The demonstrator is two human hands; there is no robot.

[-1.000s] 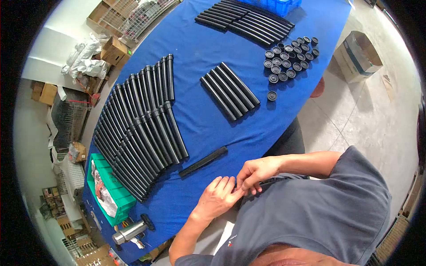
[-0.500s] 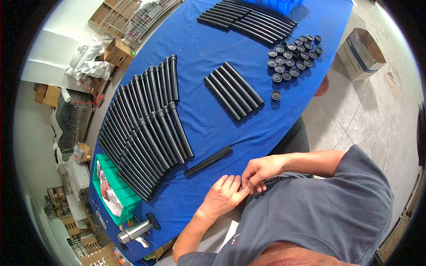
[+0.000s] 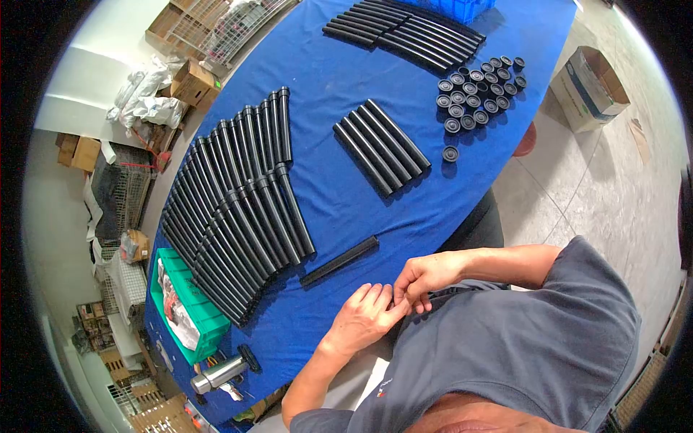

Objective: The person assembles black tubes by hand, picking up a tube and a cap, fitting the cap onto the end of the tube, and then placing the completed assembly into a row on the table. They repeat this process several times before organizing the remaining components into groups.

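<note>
My left hand (image 3: 363, 317) and my right hand (image 3: 424, 283) meet at the table's near edge, in front of my shirt. The fingers of both are curled and pressed together at the tips; whatever lies between them is too small or hidden to make out. Just beyond my left hand, a single black tube (image 3: 339, 262) lies slanted on the blue cloth (image 3: 317, 209). Farther off, several black tubes (image 3: 382, 148) rest side by side. To the left spreads a wide fan of black tubes with collared ends (image 3: 238, 206), in two overlapping rows.
Round black caps (image 3: 473, 101) cluster at the right edge, one cap (image 3: 450, 154) apart. More tubes (image 3: 404, 36) lie by a blue crate (image 3: 462, 9). A green crate (image 3: 209, 333) and a silver cylindrical tool (image 3: 219, 374) are at left. A cardboard box (image 3: 588, 90) stands on the floor.
The view has shifted very slightly. My hands stay together in the same place, and nothing on the table has visibly moved.
</note>
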